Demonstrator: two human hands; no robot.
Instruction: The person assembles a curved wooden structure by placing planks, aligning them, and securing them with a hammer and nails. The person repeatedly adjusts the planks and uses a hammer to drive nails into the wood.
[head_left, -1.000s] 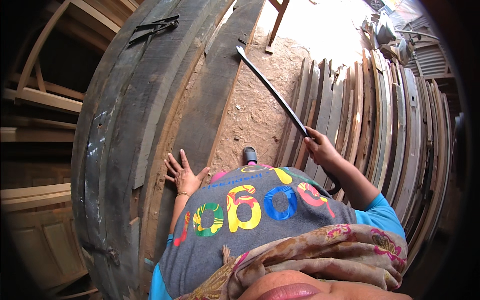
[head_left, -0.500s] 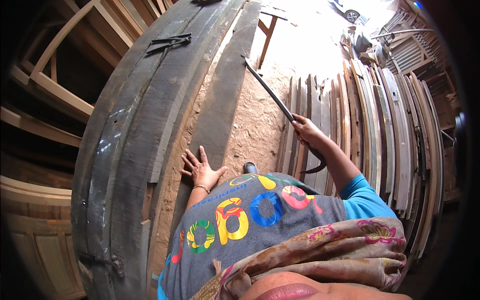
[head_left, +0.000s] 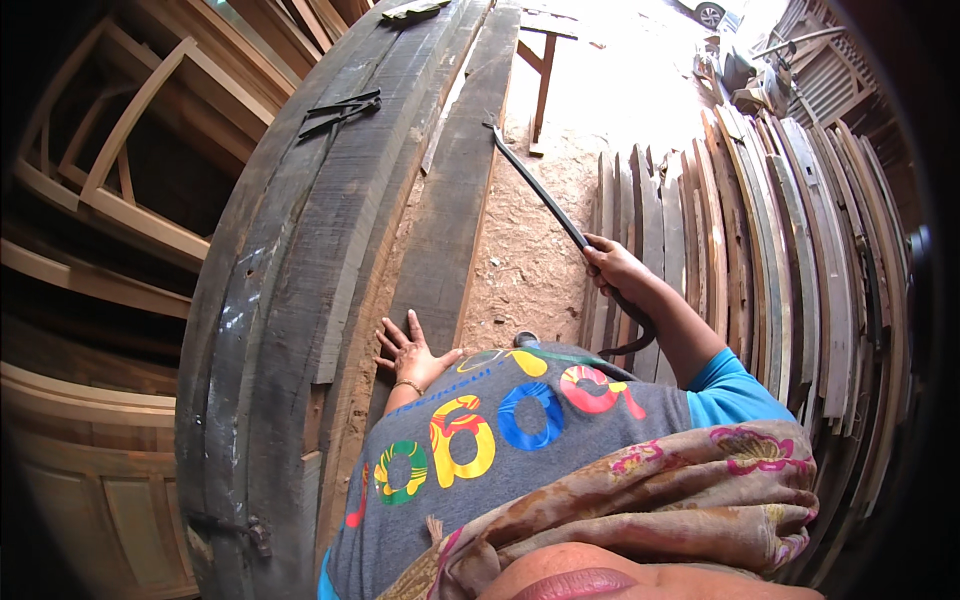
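My left hand (head_left: 412, 362) lies with spread fingers on a long dark wooden plank (head_left: 455, 215). A bracelet circles its wrist. In my right hand (head_left: 613, 265), fingers wrapped round the shaft, is a black crowbar (head_left: 545, 196). Its far tip rests at the right edge of the same plank, well ahead of my left hand. The curved hook end hangs below my right fist, near my shirt, and is partly hidden there.
Thick dark beams (head_left: 300, 250) lie to the left, with a black clamp-like tool (head_left: 341, 113) on top. Several boards (head_left: 745, 220) stand on the right. Wooden frames (head_left: 150, 130) fill the far left; a wooden trestle (head_left: 545, 85) stands ahead.
The view has shifted slightly, so the beams and boards appear a little farther right. Both hands keep their hold, and the crowbar tip stays by the plank's edge.
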